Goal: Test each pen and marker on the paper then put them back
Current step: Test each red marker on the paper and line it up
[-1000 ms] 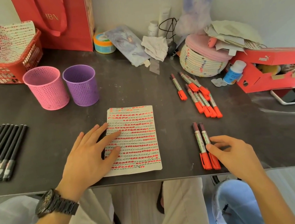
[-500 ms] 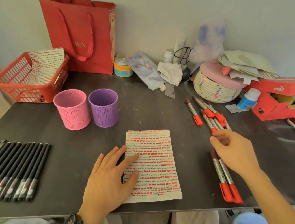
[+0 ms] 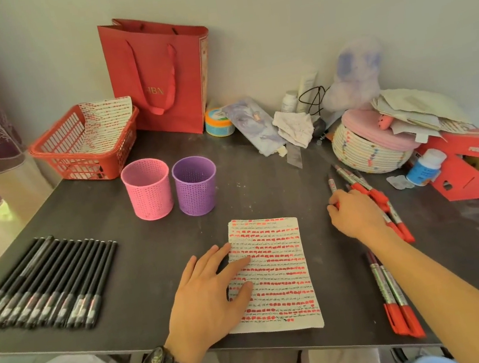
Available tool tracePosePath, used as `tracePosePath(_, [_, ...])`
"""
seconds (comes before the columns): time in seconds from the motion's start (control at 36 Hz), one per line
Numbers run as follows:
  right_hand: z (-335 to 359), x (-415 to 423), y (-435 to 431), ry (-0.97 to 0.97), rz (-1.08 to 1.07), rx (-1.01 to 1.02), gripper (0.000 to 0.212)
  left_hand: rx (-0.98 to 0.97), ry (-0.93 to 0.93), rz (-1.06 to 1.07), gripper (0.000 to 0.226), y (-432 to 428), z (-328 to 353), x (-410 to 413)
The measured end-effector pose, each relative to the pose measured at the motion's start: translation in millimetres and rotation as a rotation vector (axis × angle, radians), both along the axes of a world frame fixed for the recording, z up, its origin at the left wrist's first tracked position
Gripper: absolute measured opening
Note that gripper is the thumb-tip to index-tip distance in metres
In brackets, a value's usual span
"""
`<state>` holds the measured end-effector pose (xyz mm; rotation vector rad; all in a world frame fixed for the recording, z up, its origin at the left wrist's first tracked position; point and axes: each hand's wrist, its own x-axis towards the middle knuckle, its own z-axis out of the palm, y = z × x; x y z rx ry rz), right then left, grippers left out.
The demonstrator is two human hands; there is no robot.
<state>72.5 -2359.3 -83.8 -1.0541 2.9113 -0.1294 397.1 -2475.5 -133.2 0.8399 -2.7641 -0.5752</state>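
Observation:
A sheet of paper [image 3: 278, 271] covered with rows of red marks lies on the dark table [image 3: 263, 184]. My left hand [image 3: 205, 297] rests flat on its left edge, fingers straight. My right hand [image 3: 357, 217] reaches over a cluster of red-capped markers [image 3: 370, 192] to the right of the paper, and its fingers curl round the leftmost marker [image 3: 332, 185]. Two more red markers [image 3: 394, 295] lie side by side near the front edge. A row of several black pens [image 3: 46, 282] lies at the left.
A pink mesh cup [image 3: 147, 191] and a purple mesh cup [image 3: 196, 187] stand behind the paper. At the back sit a red basket [image 3: 82, 148], a red paper bag [image 3: 158, 75], a woven lidded basket [image 3: 366, 151] and a red shoebox [image 3: 476, 169].
My right hand left the two markers near the front edge and moved away from me to the farther marker cluster, closing on its leftmost marker. The view tilted up. My left hand stayed on the paper.

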Motion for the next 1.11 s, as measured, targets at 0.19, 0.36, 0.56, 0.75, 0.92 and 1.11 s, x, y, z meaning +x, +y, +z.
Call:
tracePosePath(0.19, [-1,8,9,-0.431,-0.186,-0.506,0.02,0.02,0.001,0.004,0.062,2,5,0])
tracePosePath(0.36, [9,66,36,-1.018,-0.225,-1.013,0.037,0.092,0.162,0.042,0.047,2,11,3])
tracePosePath(0.56, [22,165,85,-1.277,-0.165,-1.202,0.029,0.175,0.389,0.147,0.028,35,24,13])
tracePosePath(0.75, [-2,232,118,-1.221,-0.091,-1.145,0.037,0.529,0.356,0.003,0.031,109,46,19])
tracePosePath(0.92, [-21,263,141,-1.101,-0.238,-1.189,0.028,0.651,0.202,0.07,0.057,146,26,22])
tracePosePath(1.11, [-25,270,138,-1.473,-0.622,-1.663,0.017,0.479,0.032,0.087,0.062,170,-6,24])
